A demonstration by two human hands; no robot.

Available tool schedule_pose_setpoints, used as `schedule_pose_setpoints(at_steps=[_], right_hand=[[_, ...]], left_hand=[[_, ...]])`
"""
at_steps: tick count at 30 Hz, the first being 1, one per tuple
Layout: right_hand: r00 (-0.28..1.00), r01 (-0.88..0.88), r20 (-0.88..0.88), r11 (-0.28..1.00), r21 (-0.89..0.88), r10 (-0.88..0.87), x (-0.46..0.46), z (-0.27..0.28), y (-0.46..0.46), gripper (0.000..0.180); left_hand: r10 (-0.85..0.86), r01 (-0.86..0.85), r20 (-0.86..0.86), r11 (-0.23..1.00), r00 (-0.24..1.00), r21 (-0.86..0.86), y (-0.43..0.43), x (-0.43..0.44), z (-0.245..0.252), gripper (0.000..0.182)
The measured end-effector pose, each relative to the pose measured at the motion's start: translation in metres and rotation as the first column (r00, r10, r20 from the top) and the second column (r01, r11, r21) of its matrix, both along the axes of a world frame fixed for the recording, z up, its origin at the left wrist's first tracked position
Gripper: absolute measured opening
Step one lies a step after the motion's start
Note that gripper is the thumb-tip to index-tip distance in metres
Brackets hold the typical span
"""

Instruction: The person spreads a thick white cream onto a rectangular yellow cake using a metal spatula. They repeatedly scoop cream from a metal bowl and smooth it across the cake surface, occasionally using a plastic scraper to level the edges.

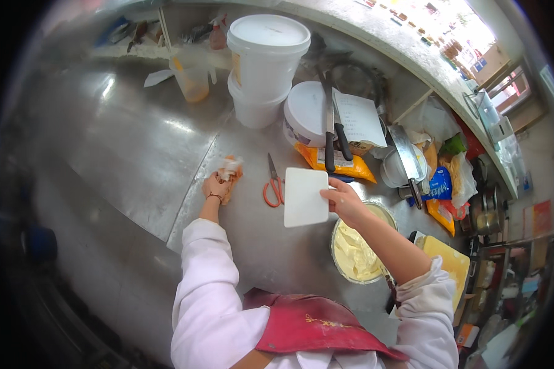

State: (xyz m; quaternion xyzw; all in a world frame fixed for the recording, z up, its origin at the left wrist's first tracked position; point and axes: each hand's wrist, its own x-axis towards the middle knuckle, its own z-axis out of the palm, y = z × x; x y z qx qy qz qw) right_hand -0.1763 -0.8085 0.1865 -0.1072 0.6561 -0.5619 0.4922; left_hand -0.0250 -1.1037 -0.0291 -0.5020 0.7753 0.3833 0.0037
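Note:
My right hand [348, 201] grips a flat white plastic dough scraper [305, 198] by its right edge, above the steel table [258, 249]. Under my right forearm is a round metal bowl of pale yellow cream [356, 253], partly hidden by the arm. On the left, my left hand [215, 186] holds a crumpled orange and white cloth [231, 169] against the tabletop. Scissors with orange-red handles [273, 184] lie between my hands, points away from me; the scraper comes close to one handle loop.
Two stacked white buckets [265, 60] stand at the back, beside a plastic jug [191, 78]. Long knives [329, 133] rest against a lidded tub [304, 108] and an orange bag [304, 154]. A cleaver [405, 152] lies over a small tub [388, 170]. At right is a yellow slab [448, 258].

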Motion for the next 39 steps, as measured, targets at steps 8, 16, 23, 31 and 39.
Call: schedule_pose_setpoints(at_steps=[8, 16, 23, 31, 39], right_hand=[[0.864, -0.025, -0.498, 0.994, 0.106, 0.075, 0.018, -0.078, -0.065, 0.032], [0.796, -0.255, -0.52, 0.95, 0.179, 0.311, 0.038, -0.066, -0.055, 0.031], [0.933, 0.107, -0.308, 0.959, -0.261, -0.188, -0.019, -0.047, -0.054, 0.025], [0.854, 0.503, -0.013, 0.833, -0.232, -0.519, -0.11, -0.048, -0.12, 0.032], [0.529, -0.517, -0.839, 0.832, -0.2, 0.126, 0.138, -0.04, -0.049, 0.058]], left_hand=[[0.291, 0.004, -0.82, 0.942, 0.493, 0.337, 0.154, -0.007, 0.054, 0.032], [0.136, -0.269, -0.78, 0.962, 0.611, -0.042, 0.152, -0.046, 0.064, 0.034], [0.183, -0.223, -0.604, 0.975, 0.776, 0.008, 0.059, 0.003, 0.001, 0.036], [0.454, -0.54, -0.435, 0.837, 0.778, -0.093, 0.073, 0.049, 0.03, 0.061], [0.699, 0.511, -0.713, 0.634, -0.056, 0.581, 0.2, 0.048, 0.117, 0.06]])
